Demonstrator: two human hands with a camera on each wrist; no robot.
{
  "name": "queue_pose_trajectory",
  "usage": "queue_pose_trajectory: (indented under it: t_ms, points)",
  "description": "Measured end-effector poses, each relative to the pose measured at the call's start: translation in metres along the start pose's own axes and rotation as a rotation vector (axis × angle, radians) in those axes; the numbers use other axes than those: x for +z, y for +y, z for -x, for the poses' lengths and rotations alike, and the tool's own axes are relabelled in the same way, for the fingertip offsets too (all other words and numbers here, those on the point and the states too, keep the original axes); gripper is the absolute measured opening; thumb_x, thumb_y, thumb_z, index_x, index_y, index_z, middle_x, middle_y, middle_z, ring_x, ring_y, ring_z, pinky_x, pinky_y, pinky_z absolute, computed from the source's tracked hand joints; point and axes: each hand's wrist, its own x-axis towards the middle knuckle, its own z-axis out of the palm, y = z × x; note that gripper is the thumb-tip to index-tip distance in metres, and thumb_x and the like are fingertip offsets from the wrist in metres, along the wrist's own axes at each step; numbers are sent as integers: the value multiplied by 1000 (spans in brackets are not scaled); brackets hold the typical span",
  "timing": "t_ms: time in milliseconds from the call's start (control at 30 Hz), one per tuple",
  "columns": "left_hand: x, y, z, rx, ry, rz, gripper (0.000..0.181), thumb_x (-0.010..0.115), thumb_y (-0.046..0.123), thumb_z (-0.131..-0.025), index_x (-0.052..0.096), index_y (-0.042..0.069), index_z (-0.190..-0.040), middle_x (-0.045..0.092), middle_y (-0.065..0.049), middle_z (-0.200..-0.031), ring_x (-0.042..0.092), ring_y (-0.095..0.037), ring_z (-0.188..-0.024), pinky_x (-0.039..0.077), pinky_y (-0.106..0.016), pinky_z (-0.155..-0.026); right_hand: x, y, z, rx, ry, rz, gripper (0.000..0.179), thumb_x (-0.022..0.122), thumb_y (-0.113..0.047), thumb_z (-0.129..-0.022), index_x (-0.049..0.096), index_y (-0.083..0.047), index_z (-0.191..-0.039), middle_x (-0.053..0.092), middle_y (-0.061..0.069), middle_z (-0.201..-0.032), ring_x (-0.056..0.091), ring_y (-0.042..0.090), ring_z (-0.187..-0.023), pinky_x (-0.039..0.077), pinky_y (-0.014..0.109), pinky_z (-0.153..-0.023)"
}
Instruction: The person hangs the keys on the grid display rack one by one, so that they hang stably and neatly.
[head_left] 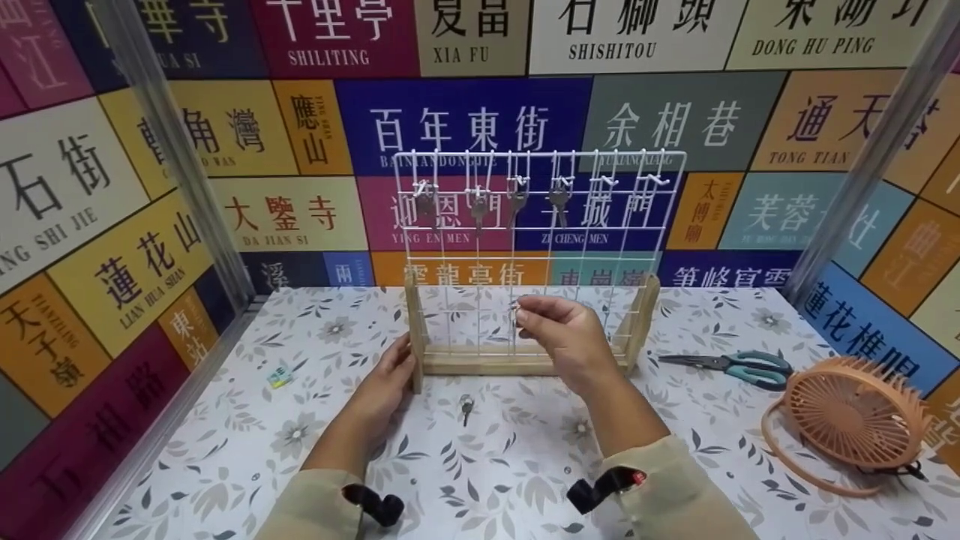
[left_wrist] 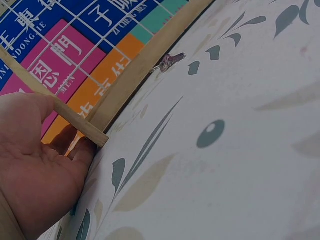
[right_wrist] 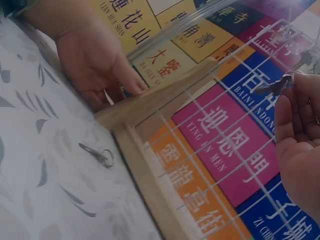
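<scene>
At centre, the right hand (head_left: 568, 334) pinches a key (right_wrist: 272, 88); centre left, the left hand (head_left: 384, 388) grips the rack (head_left: 487, 365), likely steadying it.

Key (head_left: 466, 409) before rack (head_left: 487, 366), pliers (head_left: 757, 370) right

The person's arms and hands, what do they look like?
The left sleeve and right sleeve are pale beige. Each has a black gadget near its end, the right gadget with a red patch. The left hand and right hand wear no gloves.
</scene>
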Motion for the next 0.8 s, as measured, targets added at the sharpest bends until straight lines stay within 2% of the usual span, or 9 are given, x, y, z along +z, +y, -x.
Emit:
queue_pose_trajectory:
  t_ms: [133,267,367,500,633,800]
  points:
    - [0,-1,0,1,-5,14,47,51,42,-113,40,58,-156,31,12,-176,25,-22,-167,20,-46,-138,-3,-33,1,-73,-1,-33,17,70,8,-97,79,-2,-107,79,4,-95,73,14,-82,64,24,-78]
    - [0,0,0,5,-14,20,47,51,43,-113,41,58,-156,31,13,-176,26,-22,-166,20,-46,-137,-10,-67,1,-145,32,-37,23,69,9,-98,81,-10,-100,80,4,-91,73,14,-79,64,24,-78]
    - [-1,0,0,6,-13,15,47,52,43,-113,41,58,-156,32,13,-175,26,-21,-166,20,-46,-138,-18,-92,-1,-181,67,-29,20,72,6,-97,82,-11,-102,80,2,-92,74,15,-81,65,25,-81]
    - [-1,1,0,8,-7,3,47,52,43,-113,41,57,-156,32,13,-175,26,-21,-166,20,-47,-138,-25,-120,-4,-209,110,-78,17,81,-1,-93,81,-6,-109,79,4,-100,75,17,-87,66,26,-85]
    - [-1,2,0,-4,-1,-12,46,52,46,-112,41,60,-155,32,15,-175,25,-21,-167,19,-48,-138,-28,-137,-9,-212,186,-157,25,86,-5,-90,79,-2,-114,76,7,-103,74,18,-89,66,25,-85]
    - [0,0,1,29,-19,0,51,51,42,-113,36,53,-161,30,10,-177,25,-23,-167,19,-47,-138,-31,-144,-19,-172,271,-194,32,86,-9,-90,77,-5,-121,74,7,-108,73,19,-94,65,24,-89]
